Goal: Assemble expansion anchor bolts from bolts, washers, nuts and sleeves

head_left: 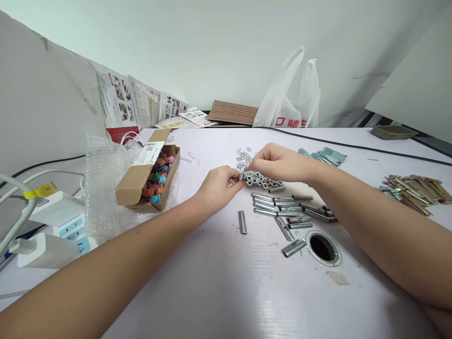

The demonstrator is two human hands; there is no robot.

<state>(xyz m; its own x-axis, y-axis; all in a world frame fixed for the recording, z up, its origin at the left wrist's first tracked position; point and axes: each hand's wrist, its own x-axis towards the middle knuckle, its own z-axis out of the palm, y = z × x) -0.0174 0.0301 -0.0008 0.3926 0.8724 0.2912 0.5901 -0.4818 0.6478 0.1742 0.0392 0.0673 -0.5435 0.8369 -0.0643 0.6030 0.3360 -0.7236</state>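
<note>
Between the thumb and fingers of my left hand [222,188] is a small metal part [241,176], mostly covered by the fingertips. My right hand [271,161] is just to the right, fingers pinched and pointing down over the small parts; what it grips, if anything, is hidden. Metal nuts [254,181] cluster beneath the right hand, with thin washers [243,156] scattered behind them. Several short metal tubes [264,204] lie in front of the nuts. One tube [242,222] stands apart, nearer to me, below my left hand.
An open cardboard box [134,190] of colourful pieces and bubble wrap [108,188] are at left, beside white chargers [52,249]. Bolts [416,190] and thin rods [328,157] lie right, near a round table hole [323,248]. A plastic bag [289,101] stands behind.
</note>
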